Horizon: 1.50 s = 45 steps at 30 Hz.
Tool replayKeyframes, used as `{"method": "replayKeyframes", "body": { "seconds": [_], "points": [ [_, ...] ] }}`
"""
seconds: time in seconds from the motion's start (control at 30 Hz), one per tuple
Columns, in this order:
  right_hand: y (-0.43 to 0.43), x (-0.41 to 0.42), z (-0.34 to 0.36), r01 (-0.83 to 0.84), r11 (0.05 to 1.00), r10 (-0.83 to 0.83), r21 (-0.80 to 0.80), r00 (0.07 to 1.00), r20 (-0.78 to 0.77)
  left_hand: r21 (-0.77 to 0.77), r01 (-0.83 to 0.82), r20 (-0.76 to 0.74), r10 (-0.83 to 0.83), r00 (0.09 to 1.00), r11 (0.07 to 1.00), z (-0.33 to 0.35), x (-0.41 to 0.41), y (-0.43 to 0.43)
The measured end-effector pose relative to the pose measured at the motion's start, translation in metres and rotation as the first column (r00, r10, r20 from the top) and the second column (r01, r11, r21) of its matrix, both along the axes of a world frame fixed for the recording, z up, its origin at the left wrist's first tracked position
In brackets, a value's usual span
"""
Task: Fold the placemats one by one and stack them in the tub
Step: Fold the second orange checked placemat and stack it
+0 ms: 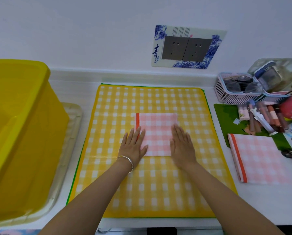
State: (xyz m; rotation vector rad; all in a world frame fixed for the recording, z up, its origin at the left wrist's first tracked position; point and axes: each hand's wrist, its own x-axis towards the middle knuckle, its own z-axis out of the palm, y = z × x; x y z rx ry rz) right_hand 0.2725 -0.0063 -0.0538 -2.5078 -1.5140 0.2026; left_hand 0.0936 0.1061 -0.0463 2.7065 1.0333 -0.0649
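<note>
Folded pink placemat lies mid-counter, squared into a small rectangle on top of a spread yellow placemat. Thin, soft gingham cloth, pale pink and white checks, orange binding down its left edge. Left hand and right hand lie flat on it, fingers straight, palms down, set apart, one over each near side edge; nothing is gripped. Likely purpose: pressing the creases so the layers lie flat before lifting. The yellow placemat is the same checked weave, larger, unfolded, serving as the work surface; a green mat shows as a thin border beneath it. A second pink placemat sits well apart to the right, folded larger, orange edge showing. Tub stands at the left: translucent yellow plastic, smooth, rounded rim, resting on a pale tray; its inside is only partly in view. Slotted pink basket and small clutter crowd the far right.
</note>
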Motion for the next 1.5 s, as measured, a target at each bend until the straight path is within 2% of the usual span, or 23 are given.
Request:
{"method": "replayKeyframes", "body": {
  "seconds": [0.1, 0.17, 0.23, 0.3, 0.33, 0.4, 0.5, 0.57, 0.63, 0.7, 0.77, 0.8, 0.9, 1.13, 1.33, 1.5],
  "points": [
    [-0.008, 0.013, 0.005, 0.030, 0.996, -0.034, -0.088, 0.998, -0.044, -0.027, -0.005, -0.023, 0.004, 1.000, 1.000, 0.001, 0.002, 0.000],
    [-0.006, 0.015, 0.010, 0.030, 0.987, -0.039, -0.159, 0.998, -0.059, -0.109, -0.026, 0.006, 0.027, 1.000, 0.994, 0.005, 0.003, 0.003],
    [-0.003, 0.016, 0.017, 0.027, 0.986, -0.048, -0.163, 0.991, -0.127, -0.233, -0.087, 0.146, 0.123, 0.982, 0.969, 0.013, 0.004, 0.007],
    [0.001, 0.018, 0.024, 0.105, 0.993, -0.116, -0.054, 0.955, -0.274, -0.341, -0.181, 0.317, 0.294, 0.902, 0.922, 0.022, 0.009, 0.011],
    [0.004, 0.019, 0.027, 0.192, 0.981, -0.175, 0.014, 0.918, -0.355, -0.383, -0.247, 0.328, 0.381, 0.865, 0.890, 0.026, 0.013, 0.014],
    [0.012, 0.020, 0.036, 0.373, 0.925, -0.299, 0.067, 0.826, -0.477, -0.441, -0.395, 0.235, 0.528, 0.816, 0.806, 0.033, 0.019, 0.021],
    [0.024, 0.023, 0.043, 0.552, 0.833, -0.439, -0.031, 0.627, -0.643, -0.597, -0.463, 0.145, 0.655, 0.741, 0.655, 0.044, 0.026, 0.031],
    [0.029, 0.025, 0.047, 0.587, 0.797, -0.498, -0.139, 0.510, -0.702, -0.681, -0.465, 0.088, 0.694, 0.714, 0.565, 0.052, 0.029, 0.033],
    [0.031, 0.025, 0.050, 0.585, 0.790, -0.494, -0.183, 0.432, -0.754, -0.712, -0.477, 0.037, 0.707, 0.707, 0.515, 0.056, 0.030, 0.033],
    [0.027, 0.020, 0.061, 0.601, 0.778, -0.431, -0.184, 0.296, -0.852, -0.758, -0.455, 0.011, 0.706, 0.708, 0.467, 0.060, 0.029, 0.030],
    [0.017, 0.016, 0.072, 0.583, 0.792, -0.333, -0.180, 0.166, -0.928, -0.839, -0.391, 0.012, 0.730, 0.683, 0.379, 0.064, 0.027, 0.023],
    [0.011, 0.014, 0.076, 0.561, 0.810, -0.296, -0.171, 0.139, -0.945, -0.877, -0.354, 0.012, 0.750, 0.662, 0.327, 0.064, 0.025, 0.019],
    [-0.011, 0.007, 0.087, 0.537, 0.839, -0.214, -0.089, 0.176, -0.961, -0.941, -0.265, 0.003, 0.784, 0.620, 0.213, 0.069, 0.018, 0.008],
    [-0.067, 0.001, 0.113, 0.636, 0.771, -0.097, 0.025, 0.155, -0.983, -0.987, -0.101, 0.023, 0.743, 0.669, 0.121, 0.091, 0.020, -0.023],
    [-0.122, 0.029, 0.136, 0.696, 0.717, -0.128, 0.039, 0.186, -0.974, -0.989, 0.036, 0.127, 0.701, 0.702, 0.143, 0.113, 0.052, -0.060],
    [-0.168, 0.076, 0.150, 0.770, 0.637, -0.224, 0.050, 0.246, -0.943, -0.985, 0.062, 0.153, 0.648, 0.746, 0.161, 0.130, 0.098, -0.099]
  ]
}}
